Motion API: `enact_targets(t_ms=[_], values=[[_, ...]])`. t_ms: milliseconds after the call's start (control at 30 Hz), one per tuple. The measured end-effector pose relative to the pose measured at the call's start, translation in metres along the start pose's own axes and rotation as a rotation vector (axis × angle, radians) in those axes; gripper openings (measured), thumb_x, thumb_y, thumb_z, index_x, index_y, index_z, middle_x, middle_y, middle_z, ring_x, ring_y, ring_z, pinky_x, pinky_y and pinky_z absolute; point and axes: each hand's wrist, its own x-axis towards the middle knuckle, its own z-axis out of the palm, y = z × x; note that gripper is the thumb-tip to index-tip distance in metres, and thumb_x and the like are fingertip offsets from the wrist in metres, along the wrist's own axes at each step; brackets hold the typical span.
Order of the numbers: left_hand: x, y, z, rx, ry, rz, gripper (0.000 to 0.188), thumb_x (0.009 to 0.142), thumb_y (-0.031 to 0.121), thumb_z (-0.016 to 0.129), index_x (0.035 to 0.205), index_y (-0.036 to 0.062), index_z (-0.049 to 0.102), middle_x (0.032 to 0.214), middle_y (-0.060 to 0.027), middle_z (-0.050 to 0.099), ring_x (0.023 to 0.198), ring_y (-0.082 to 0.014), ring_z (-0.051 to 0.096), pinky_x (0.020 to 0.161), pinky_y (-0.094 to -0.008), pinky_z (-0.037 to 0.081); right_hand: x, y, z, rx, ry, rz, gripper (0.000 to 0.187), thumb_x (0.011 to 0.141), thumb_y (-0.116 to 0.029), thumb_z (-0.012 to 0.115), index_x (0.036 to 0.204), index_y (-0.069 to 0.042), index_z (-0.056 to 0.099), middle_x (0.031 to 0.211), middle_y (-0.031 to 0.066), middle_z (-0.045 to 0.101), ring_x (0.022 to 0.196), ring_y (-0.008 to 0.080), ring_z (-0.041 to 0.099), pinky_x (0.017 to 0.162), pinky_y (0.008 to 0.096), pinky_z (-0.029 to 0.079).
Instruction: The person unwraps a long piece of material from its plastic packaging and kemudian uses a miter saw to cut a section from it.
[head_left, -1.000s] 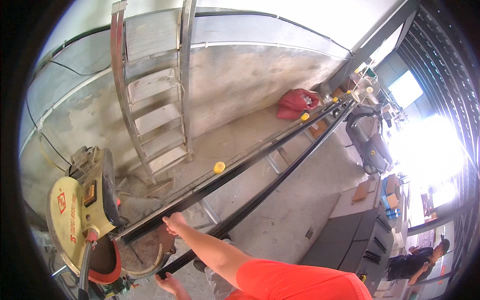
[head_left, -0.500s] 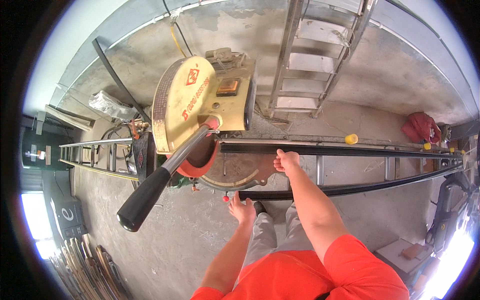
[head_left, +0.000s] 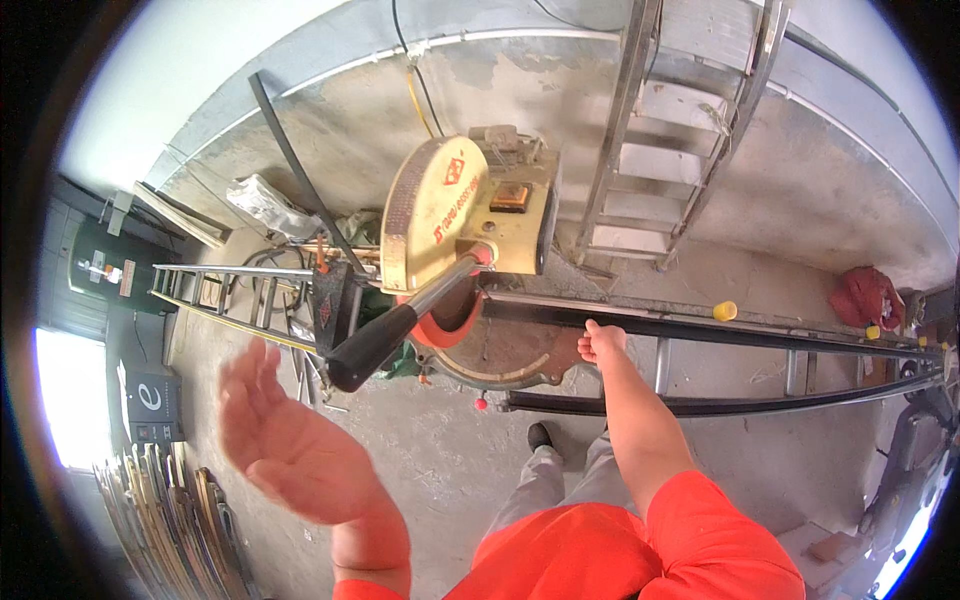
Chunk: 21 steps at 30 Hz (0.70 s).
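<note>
A cream-coloured cut-off saw (head_left: 430, 215) with an orange inner guard stands at the centre, its black-gripped handle (head_left: 372, 348) slanting toward me. My left hand (head_left: 295, 440) is raised just left of and below that handle, fingers stretched out, holding nothing. A long black bar (head_left: 690, 330) runs from the saw's round base (head_left: 500, 350) off to the right along the metal fence. My right hand (head_left: 604, 343) is closed on this bar, right of the blade guard; the fingers partly hide the grip. The saw's blade is mostly hidden by its guards.
A second black strip (head_left: 740, 407) lies along the stand's near rail. A ladder-like support (head_left: 230, 290) extends left. Behind, a metal stepladder (head_left: 620, 160) leans by the wall. Wood strips (head_left: 175, 520) stand at lower left; a red bag (head_left: 865, 300) sits far right.
My left hand has risen from the near rail's end up and left toward the saw handle. My right hand keeps its place on the black bar. The view has shifted left.
</note>
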Motion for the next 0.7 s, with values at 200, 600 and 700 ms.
enact_targets(t_ms=[200,600,700], values=[[0.039,0.023,0.034,0.376,-0.706,-0.166,0.025,0.095,0.001,0.048,0.112,-0.0069,0.064,0.107,-0.0194,0.069,0.094,-0.0271,0.067,0.087,-0.0325,0.051,-0.002,-0.005,-0.001,-0.01,0.058,-0.035,0.034,0.093,-0.032,0.069,0.085,0.0,0.064,0.077,0.0148,0.07,0.063,0.0269,0.069,0.057,0.0406,0.058],[-0.102,0.064,-0.054,0.555,-0.762,-0.535,0.042,0.085,-0.009,0.041,0.124,-0.0087,0.056,0.128,-0.028,0.059,0.113,-0.0384,0.064,0.098,-0.0393,0.049,-0.007,-0.017,0.016,0.287,0.128,0.161,0.023,0.092,-0.012,0.066,0.073,0.0,0.057,0.064,0.0135,0.06,0.048,0.0246,0.057,0.044,0.0387,0.05],[-0.125,0.062,-0.066,0.54,-0.797,-0.804,0.046,0.088,-0.005,0.039,0.133,-0.0062,0.051,0.122,-0.0231,0.063,0.111,-0.0334,0.065,0.097,-0.0387,0.049,-0.004,-0.018,0.017,0.383,0.15,0.205,0.022,0.091,-0.009,0.063,0.072,-0.002,0.055,0.061,0.0112,0.056,0.045,0.023,0.054,0.044,0.0378,0.047]])
